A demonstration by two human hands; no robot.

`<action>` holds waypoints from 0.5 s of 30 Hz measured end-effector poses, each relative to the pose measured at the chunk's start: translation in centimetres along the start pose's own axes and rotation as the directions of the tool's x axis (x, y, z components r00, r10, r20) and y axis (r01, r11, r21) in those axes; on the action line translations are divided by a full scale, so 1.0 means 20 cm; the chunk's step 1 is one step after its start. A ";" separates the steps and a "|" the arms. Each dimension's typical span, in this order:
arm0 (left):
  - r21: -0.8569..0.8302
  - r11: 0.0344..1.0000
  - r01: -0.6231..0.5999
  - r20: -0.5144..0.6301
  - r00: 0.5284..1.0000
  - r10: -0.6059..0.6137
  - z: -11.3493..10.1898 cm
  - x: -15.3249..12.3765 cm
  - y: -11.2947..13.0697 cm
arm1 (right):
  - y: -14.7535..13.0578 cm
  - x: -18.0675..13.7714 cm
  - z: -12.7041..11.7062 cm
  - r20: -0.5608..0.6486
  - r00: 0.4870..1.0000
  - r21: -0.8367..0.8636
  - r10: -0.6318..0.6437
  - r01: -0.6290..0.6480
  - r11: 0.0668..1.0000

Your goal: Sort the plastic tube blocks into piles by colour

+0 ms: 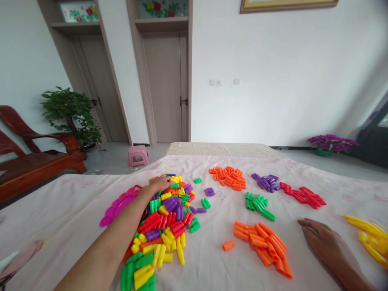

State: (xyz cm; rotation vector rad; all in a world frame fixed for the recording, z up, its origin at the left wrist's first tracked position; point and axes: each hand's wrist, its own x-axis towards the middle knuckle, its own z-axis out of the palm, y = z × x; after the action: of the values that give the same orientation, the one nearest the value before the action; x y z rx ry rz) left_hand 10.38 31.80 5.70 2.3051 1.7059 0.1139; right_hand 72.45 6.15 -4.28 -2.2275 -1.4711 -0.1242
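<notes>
My left hand point(159, 184) reaches across a mixed pile of coloured plastic tube pieces point(163, 226) and its fingers close on pieces at the pile's far edge. What it grips is too small to name. My right hand point(323, 240) lies flat and open on the cloth, just right of an orange pile point(263, 244). Sorted groups lie beyond: orange point(228, 178), purple point(266, 182), red point(303, 195), green point(257, 203) and yellow point(371, 240).
A pink plastic tray point(119, 204) lies left of the mixed pile. The pieces rest on a pale cloth-covered table point(212, 258). Beyond stand a wooden armchair point(33, 159), a pink stool point(138, 155), a potted plant point(72, 115) and doors.
</notes>
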 end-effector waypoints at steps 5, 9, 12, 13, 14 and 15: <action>-0.001 0.997 -0.076 0.098 0.992 0.075 -0.02 -0.16 0.06 | -0.06 -0.02 -0.03 0.022 1.000 -0.015 -0.002 0.002 1.000; -0.047 0.979 -0.200 0.245 0.948 0.205 -0.12 -0.26 0.08 | -0.08 -0.02 -0.04 0.027 1.000 -0.024 0.000 0.001 1.000; -0.026 0.984 -0.175 0.272 0.946 0.176 -0.20 -0.23 0.11 | -0.09 -0.03 -0.04 0.020 1.000 -0.031 -0.013 0.013 0.999; -0.004 0.990 -0.143 0.250 0.958 0.139 -0.21 -0.19 0.13 | -0.09 -0.03 -0.05 0.017 1.000 -0.029 -0.015 0.015 0.999; 0.020 0.994 -0.107 0.216 0.971 0.100 -0.21 -0.15 0.16 | -0.09 -0.03 -0.05 0.014 1.000 -0.025 -0.017 0.017 1.000; 0.038 0.996 -0.075 0.176 0.982 0.067 -0.20 -0.10 0.20 | -0.10 -0.03 -0.05 0.009 1.000 -0.018 -0.020 0.020 1.000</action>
State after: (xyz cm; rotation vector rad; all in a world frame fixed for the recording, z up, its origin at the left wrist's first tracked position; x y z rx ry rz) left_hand 12.57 29.42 10.86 2.3321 1.5559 -0.1113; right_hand 70.65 5.83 -2.99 -2.2309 -1.5034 -0.1344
